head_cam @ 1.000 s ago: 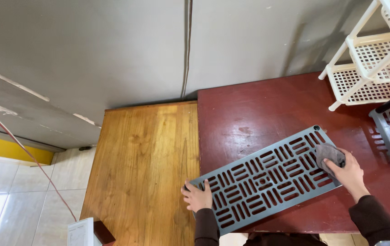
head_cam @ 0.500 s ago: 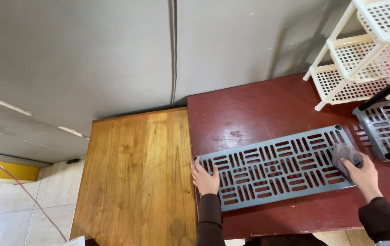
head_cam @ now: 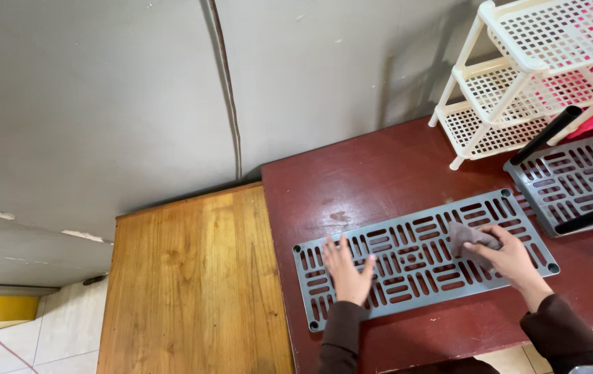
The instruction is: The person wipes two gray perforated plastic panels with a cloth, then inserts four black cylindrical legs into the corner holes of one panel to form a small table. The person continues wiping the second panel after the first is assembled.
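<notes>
A light wooden tabletop (head_cam: 196, 277) is seen at the left, butted against a dark red tabletop (head_cam: 393, 173) on which a grey slotted shelf panel (head_cam: 414, 260) is laid flat, its near left corner close to the near edge. The left hand (head_cam: 347, 271) is spread open, palm down, pressed on the panel's left part. Further right, the right hand (head_cam: 511, 260) is closed around a small grey-brown cloth (head_cam: 468, 237) held against the panel (its fingers appear curled over it, though the grip is partly hidden). A second grey panel (head_cam: 577, 176) with black tubes (head_cam: 544, 135) lies at the far right, beside a white plastic rack (head_cam: 518, 76).

If the left hand's pressure is eased, the panel could be pushed off the near edge by the wiping strokes. The cloth could be snagged in the slots, and fingertips could be caught there too. A wide stroke to the right could knock the second panel or the loose tubes.
</notes>
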